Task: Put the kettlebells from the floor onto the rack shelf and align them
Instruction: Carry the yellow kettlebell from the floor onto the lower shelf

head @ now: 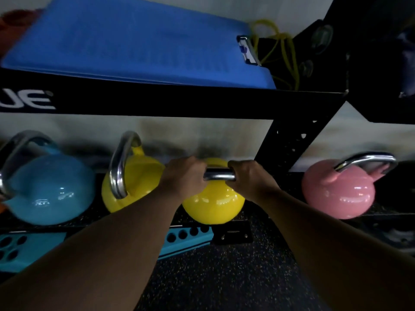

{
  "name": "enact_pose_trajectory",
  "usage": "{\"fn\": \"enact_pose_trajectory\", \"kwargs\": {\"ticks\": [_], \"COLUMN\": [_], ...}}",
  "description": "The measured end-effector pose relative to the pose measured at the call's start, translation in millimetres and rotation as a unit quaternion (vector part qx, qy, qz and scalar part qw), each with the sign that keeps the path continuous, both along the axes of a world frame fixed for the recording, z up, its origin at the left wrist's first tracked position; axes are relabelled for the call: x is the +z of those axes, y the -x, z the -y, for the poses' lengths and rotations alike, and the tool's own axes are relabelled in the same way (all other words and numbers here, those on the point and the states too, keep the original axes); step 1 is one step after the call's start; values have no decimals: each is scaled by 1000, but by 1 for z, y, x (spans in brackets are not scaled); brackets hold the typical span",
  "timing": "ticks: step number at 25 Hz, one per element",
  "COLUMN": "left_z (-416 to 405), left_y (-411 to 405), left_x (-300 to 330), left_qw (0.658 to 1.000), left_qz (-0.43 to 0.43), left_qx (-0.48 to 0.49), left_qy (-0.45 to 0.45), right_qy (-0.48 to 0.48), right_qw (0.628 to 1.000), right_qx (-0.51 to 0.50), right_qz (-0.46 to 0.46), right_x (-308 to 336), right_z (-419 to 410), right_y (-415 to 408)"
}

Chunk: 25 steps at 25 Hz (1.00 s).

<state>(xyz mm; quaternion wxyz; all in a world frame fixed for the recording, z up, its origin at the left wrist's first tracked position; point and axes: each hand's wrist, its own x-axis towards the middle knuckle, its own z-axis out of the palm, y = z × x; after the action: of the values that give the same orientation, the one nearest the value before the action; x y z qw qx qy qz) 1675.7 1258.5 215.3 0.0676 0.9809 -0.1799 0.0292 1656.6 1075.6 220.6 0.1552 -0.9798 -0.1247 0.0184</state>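
Note:
A yellow kettlebell with a steel handle sits at the front of the low rack shelf, in the middle of the view. My left hand and my right hand both grip its handle, one at each end. A second yellow kettlebell stands on the shelf just to its left, handle turned edge-on. Further left is a blue kettlebell. A pink kettlebell stands to the right, past the black upright.
A blue mat and yellow bands lie on the upper shelf, which overhangs the kettlebells. Turquoise perforated plates lie below the shelf front. Speckled black rubber floor spreads beneath my arms.

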Motion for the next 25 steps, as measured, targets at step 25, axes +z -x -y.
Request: {"fn": "enact_pose_trajectory", "kwargs": {"ticks": [25], "left_z": [9], "left_y": [-53], "left_x": [-19], "left_qw": [989], "left_qz": [-32], "left_qx": [9], "left_qy": [145], "right_qy": [-49], "right_qw": [994], "right_qx": [-102], "right_qz": [7], "right_x": [-21], "right_z": [1], "right_y": [-51]}}
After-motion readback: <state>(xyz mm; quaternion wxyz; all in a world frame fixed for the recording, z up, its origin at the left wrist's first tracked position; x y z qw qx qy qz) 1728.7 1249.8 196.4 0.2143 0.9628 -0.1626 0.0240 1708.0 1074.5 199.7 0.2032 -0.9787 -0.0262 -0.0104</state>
